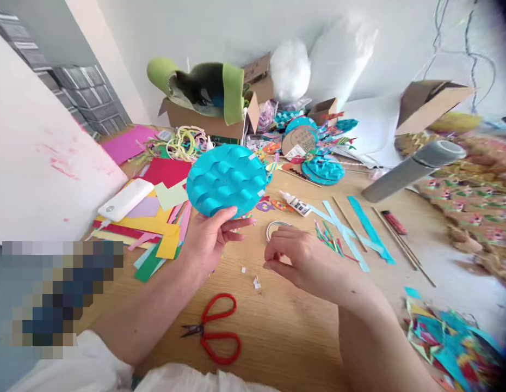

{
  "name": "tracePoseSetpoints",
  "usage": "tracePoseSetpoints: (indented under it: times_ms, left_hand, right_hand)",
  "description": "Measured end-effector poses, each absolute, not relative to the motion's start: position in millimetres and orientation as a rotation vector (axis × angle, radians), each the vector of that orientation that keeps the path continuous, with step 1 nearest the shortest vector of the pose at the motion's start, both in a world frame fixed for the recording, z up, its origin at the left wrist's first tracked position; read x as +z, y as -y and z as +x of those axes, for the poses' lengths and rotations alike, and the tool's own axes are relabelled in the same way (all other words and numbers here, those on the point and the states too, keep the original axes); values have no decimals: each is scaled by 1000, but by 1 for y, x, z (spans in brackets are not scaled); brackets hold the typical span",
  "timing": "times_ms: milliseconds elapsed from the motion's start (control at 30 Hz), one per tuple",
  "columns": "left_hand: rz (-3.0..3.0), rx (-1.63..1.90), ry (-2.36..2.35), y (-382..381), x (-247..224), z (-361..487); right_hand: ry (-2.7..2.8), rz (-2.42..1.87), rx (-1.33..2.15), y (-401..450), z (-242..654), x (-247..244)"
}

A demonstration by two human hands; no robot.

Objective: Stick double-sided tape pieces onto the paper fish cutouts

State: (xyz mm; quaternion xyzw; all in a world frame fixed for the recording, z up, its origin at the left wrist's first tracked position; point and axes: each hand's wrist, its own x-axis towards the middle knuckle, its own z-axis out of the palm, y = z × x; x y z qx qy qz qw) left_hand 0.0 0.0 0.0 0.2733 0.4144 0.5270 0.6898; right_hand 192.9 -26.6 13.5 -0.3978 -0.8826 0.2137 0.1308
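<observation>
My left hand [210, 237] grips the lower edge of a round turquoise paper disc [226, 182], its thumb on the front. Curled paper strips make a wavy scale pattern on it, and two small white tabs sit at its right edge. My right hand [291, 256] is closed with bent fingers above the table; what they pinch, if anything, is hidden. Just behind that hand lies a roll of tape [273, 231], partly covered by it. Small white scraps [257, 282] lie below the hands. Red-handled scissors [221, 329] rest near the front edge, blades pointing left.
Coloured paper [167, 239] and a white power bank [125, 200] lie at left. Behind stand a cardboard box [208, 120] and finished turquoise pieces [323, 170]. To the right are a glue bottle [296, 203], paper strips [369, 228], wooden sticks [403, 246] and a grey flask [414, 170].
</observation>
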Motion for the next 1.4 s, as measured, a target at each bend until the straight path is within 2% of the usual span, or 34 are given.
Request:
tracePoseSetpoints:
  times_ms: [267,500,867,1133,1400]
  left_hand:
    - [642,1164,-935,-2,-5,2]
    - [769,1059,-915,1,-8,2]
    - [866,892,-816,3,-14,-1]
    - [897,979,-617,3,-9,2]
    - [823,1097,-732,9,-14,11]
  right_hand:
    - [2450,-1278,634,24,203,19]
    - [1828,-1483,777,11,215,17]
    - [1344,-1199,1179,2,214,7]
    - [1096,-1040,1249,0,196,-5]
    - [1048,-1012,1241,2,177,-20]
